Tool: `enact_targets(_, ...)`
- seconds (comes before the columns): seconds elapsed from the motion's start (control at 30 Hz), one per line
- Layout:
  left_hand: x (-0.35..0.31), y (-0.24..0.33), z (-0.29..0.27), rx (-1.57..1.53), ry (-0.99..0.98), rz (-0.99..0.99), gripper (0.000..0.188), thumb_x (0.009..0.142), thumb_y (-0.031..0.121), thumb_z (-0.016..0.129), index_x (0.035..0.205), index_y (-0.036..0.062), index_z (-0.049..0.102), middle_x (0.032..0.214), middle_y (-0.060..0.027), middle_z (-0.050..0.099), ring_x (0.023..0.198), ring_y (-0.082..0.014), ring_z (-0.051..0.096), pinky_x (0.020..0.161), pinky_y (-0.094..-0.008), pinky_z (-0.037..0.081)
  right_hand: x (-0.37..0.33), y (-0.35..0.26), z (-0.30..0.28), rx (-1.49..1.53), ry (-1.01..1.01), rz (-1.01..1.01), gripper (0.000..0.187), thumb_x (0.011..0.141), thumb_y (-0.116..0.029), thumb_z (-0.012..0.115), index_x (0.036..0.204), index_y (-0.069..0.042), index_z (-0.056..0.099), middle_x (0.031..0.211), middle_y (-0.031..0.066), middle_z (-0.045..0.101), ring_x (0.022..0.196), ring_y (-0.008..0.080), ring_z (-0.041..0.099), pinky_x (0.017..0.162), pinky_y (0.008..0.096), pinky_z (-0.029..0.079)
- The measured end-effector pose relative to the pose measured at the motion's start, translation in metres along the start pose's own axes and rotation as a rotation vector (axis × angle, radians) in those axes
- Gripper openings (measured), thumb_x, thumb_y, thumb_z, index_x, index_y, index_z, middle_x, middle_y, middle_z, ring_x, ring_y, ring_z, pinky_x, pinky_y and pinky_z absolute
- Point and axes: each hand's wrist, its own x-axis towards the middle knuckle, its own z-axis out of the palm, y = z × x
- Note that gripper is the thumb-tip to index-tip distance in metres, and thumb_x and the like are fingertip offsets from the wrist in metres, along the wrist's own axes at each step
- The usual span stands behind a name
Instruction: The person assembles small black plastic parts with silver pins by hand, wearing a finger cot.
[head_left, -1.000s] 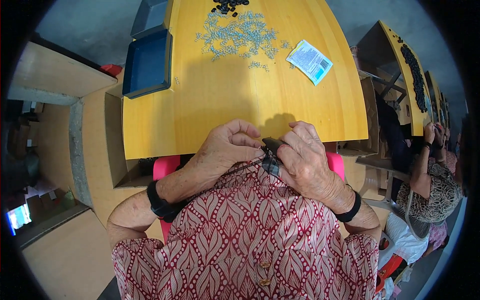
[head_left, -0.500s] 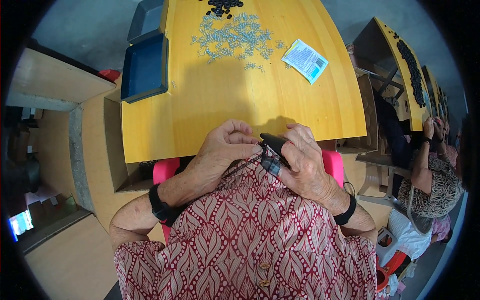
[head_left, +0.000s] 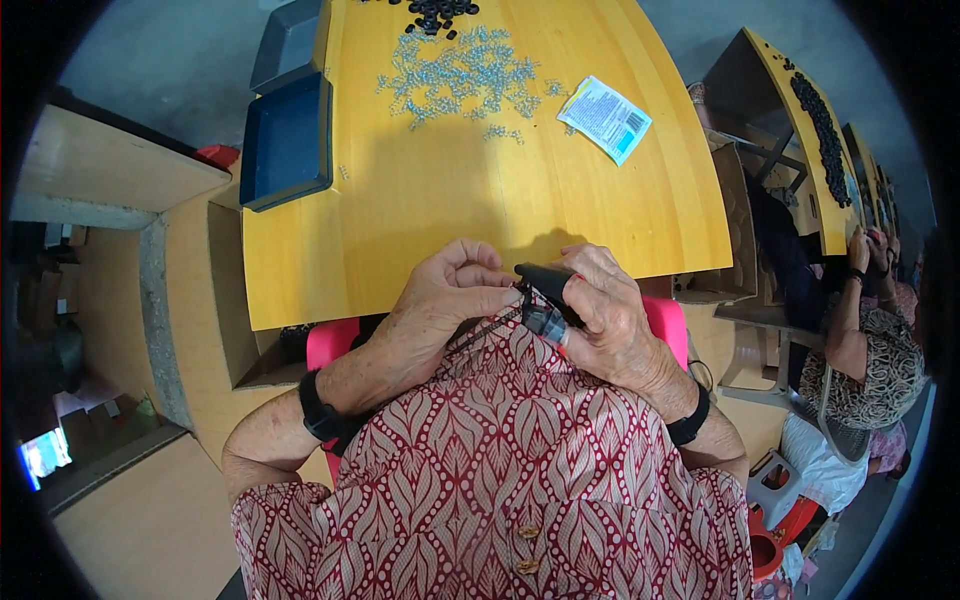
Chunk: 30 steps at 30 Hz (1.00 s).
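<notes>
My right hand (head_left: 615,315) grips a small black device (head_left: 545,295) with a pale end, close to my chest at the near edge of the yellow table (head_left: 480,190). My left hand (head_left: 455,300) pinches a thin dark cord (head_left: 490,325) that runs from the device across my patterned shirt. Both wrists wear black bands. Far up the table lie several small pale blue-grey parts (head_left: 460,75) and a heap of black ring-shaped parts (head_left: 435,12).
A dark blue tray (head_left: 288,140) sits at the table's left edge, a second one (head_left: 290,40) behind it. A white and blue packet (head_left: 605,118) lies at the right. Another person (head_left: 860,340) sits at a neighbouring yellow table (head_left: 800,110) with black parts. A cardboard box (head_left: 735,230) stands between the tables.
The black device has come up from between my hands and now shows clearly in my right hand. My left hand's fingers have closed in on the cord beside it.
</notes>
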Motion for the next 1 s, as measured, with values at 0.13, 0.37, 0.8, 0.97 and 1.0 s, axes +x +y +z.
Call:
enact_targets(0.13, 0.0003, -0.0004, -0.0006, 0.032, -0.005, 0.001, 0.035, 0.080, -0.004, 0.070, 0.108, 0.0033, 0.051, 0.100, -0.0086, 0.063, 0.089, -0.0134, 0.063, 0.080, -0.0239, 0.052, 0.0006, 0.0020, 0.0002, -0.029, 0.011, -0.039, 0.021, 0.067, -0.007, 0.074, 0.079, 0.000, 0.058, 0.079, 0.0118, 0.052, 0.078, 0.0301, 0.054, 0.070, 0.0402, 0.044)
enact_targets(0.37, 0.0007, -0.0016, -0.0007, 0.076, 0.000, 0.003, 0.034, 0.079, -0.003, 0.070, 0.106, 0.0036, 0.051, 0.098, -0.0070, 0.062, 0.088, -0.0123, 0.062, 0.080, -0.0235, 0.051, 0.0008, 0.0032, 0.0028, -0.058, 0.016, -0.080, 0.023, 0.060, -0.005, 0.073, 0.075, 0.001, 0.057, 0.080, 0.0120, 0.051, 0.080, 0.0306, 0.055, 0.075, 0.0417, 0.046)
enact_targets(0.8, 0.0015, 0.0001, -0.0006, 0.165, -0.012, -0.005, 0.033, 0.079, -0.003, 0.070, 0.105, 0.0036, 0.051, 0.094, -0.0058, 0.062, 0.086, -0.0123, 0.063, 0.077, -0.0231, 0.051, -0.0005, 0.0063, 0.0029, -0.071, -0.032, -0.161, 0.029, 0.050, -0.007, 0.070, 0.074, 0.000, 0.057, 0.076, 0.0104, 0.049, 0.079, 0.0298, 0.053, 0.077, 0.0414, 0.046)
enact_targets(0.97, 0.0004, -0.0016, -0.0024, 0.176, -0.023, -0.005, 0.032, 0.080, -0.002, 0.069, 0.106, 0.0032, 0.051, 0.094, -0.0065, 0.063, 0.085, -0.0124, 0.063, 0.077, -0.0234, 0.051, -0.0015, 0.0077, 0.0083, -0.085, 0.009, -0.189, 0.028, 0.052, -0.009, 0.074, 0.072, 0.000, 0.057, 0.075, 0.0111, 0.050, 0.078, 0.0301, 0.054, 0.074, 0.0413, 0.047)
enact_targets(1.0, 0.0010, -0.0011, -0.0026, 0.152, -0.027, -0.002, 0.033, 0.081, -0.001, 0.069, 0.109, 0.0026, 0.051, 0.094, -0.0069, 0.063, 0.085, -0.0126, 0.063, 0.077, -0.0236, 0.051, -0.0020, 0.0094, 0.0096, -0.077, 0.029, -0.174, 0.028, 0.053, -0.010, 0.075, 0.071, 0.000, 0.056, 0.076, 0.0114, 0.051, 0.078, 0.0303, 0.055, 0.074, 0.0414, 0.048)
